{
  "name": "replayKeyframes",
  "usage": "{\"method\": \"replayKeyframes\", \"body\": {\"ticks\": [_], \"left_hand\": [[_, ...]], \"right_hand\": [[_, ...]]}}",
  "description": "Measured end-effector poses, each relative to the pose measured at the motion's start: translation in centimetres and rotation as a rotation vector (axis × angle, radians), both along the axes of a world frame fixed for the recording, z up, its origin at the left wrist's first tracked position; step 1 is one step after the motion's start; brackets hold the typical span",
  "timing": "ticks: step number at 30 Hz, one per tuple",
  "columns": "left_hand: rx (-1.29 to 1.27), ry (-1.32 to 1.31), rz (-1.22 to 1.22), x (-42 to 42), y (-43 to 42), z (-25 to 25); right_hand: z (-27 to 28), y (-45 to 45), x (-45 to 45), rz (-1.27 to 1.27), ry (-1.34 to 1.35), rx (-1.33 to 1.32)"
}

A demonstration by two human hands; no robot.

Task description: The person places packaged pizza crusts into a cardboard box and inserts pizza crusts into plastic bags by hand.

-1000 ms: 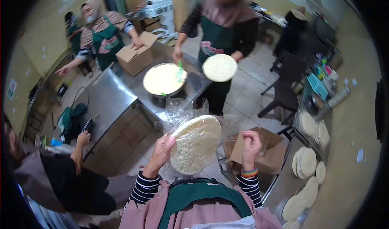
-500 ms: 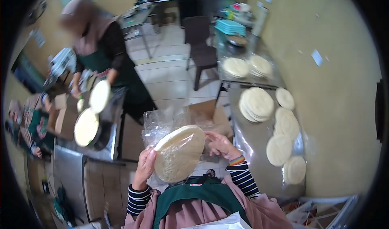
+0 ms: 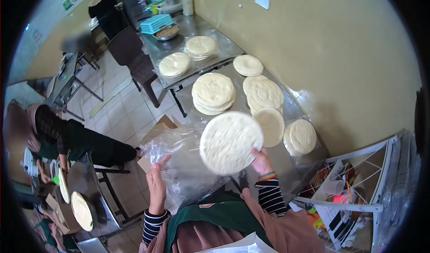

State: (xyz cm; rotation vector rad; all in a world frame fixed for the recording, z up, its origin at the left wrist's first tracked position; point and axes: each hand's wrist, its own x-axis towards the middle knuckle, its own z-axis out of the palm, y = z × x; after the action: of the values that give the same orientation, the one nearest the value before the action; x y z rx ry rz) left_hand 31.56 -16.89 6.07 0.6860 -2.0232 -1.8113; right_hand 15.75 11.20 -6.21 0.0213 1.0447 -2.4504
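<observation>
My right hand (image 3: 263,162) grips the lower right edge of a round, pale flatbread (image 3: 231,143), thumb on top. The disc is held up in front of the metal table, partly covering the breads behind it. My left hand (image 3: 156,185) is at the left edge of a clear plastic bag (image 3: 188,163), which seems pinched between its thumb and fingers. Crumpled and spread out, the bag hangs between my hands, partly behind the flatbread. Close behind the held disc lie a stack of flatbreads (image 3: 213,91) and a single flatbread (image 3: 270,126).
More flatbreads (image 3: 265,94) and a bagged stack (image 3: 301,136) lie on the metal table (image 3: 183,98). A cardboard box (image 3: 161,126) sits beyond the bag. At right stands a white rack (image 3: 358,208). Leftward, a co-worker (image 3: 58,127) works at another table; a brown chair (image 3: 134,60) stands behind.
The view has swung right. The flatbread, earlier held in my left hand with plastic over it, is now in my right hand, further right. My left hand stays with the bag.
</observation>
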Motion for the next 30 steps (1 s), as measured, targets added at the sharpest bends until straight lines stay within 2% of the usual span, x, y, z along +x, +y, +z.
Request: {"method": "replayKeyframes", "body": {"ticks": [3,4,6,7,9,10,12,14,16,20,22,23,25,26,27,28,29,30], "left_hand": [[-0.079,-0.021,-0.014,-0.6,-1.3,-1.0],[-0.017,-0.036,-0.021,-0.7,-1.5,-1.1],[-0.046,-0.006,-0.061,-1.5,-0.8,-0.4],[-0.081,0.02,-0.083,-1.8,-0.5,-0.2],[-0.016,0.032,-0.096,-1.9,-0.1,-0.3],[0.048,0.045,-0.093,-2.0,0.0,-0.4],[0.007,0.091,-0.115,-2.1,0.2,0.5],[-0.049,0.101,-0.167,-1.7,-0.2,0.3],[-0.058,0.108,-0.134,-1.0,-0.7,-0.8],[0.039,0.084,-0.09,-1.0,0.3,-0.7],[0.08,0.07,-0.084,-0.9,0.6,-0.6],[0.052,0.072,-0.076,-1.0,0.9,-0.6],[0.026,0.078,-0.072,-0.8,0.6,-1.1],[0.013,0.067,-0.196,-0.3,-0.3,-1.7],[0.001,0.06,-0.321,-0.2,-0.7,-1.8],[0.003,0.065,-0.324,-0.3,-0.5,-1.9],[-0.027,0.033,-0.273,-0.6,0.0,-1.5],[-0.056,0.0,-0.222,-0.9,0.5,-1.3]], "right_hand": [[2.9,2.5,-3.3,-0.317,0.085,0.041],[3.2,2.8,-4.8,-0.336,0.088,0.042],[2.6,3.9,-6.8,-0.4,0.357,0.492],[2.0,4.7,-7.0,-0.412,0.352,0.499],[0.2,6.0,-7.8,-0.429,0.67,1.175],[-2.7,7.8,-8.0,-0.476,0.703,1.326],[-9.6,12.2,-7.4,-0.543,0.314,1.682],[-12.6,15.8,-5.6,-0.601,0.131,2.004],[-14.2,18.2,-4.7,-0.657,-0.158,2.088],[-14.3,19.9,-4.0,-0.607,-0.028,2.103],[-15.9,21.4,-4.5,-0.765,0.151,1.943],[-16.2,22.0,-4.7,-0.76,0.149,1.942],[-16.7,23.1,-5.4,-0.803,-0.091,1.763],[-16.4,23.2,-5.5,-0.806,-0.093,1.763],[-15.2,23.1,-5.6,-0.853,0.025,1.795],[-14.0,23.1,-5.8,-0.9,0.146,1.825],[-12.7,23.1,-6.3,-0.906,0.146,1.827],[-11.3,23.1,-6.8,-0.94,0.322,1.827]]}}
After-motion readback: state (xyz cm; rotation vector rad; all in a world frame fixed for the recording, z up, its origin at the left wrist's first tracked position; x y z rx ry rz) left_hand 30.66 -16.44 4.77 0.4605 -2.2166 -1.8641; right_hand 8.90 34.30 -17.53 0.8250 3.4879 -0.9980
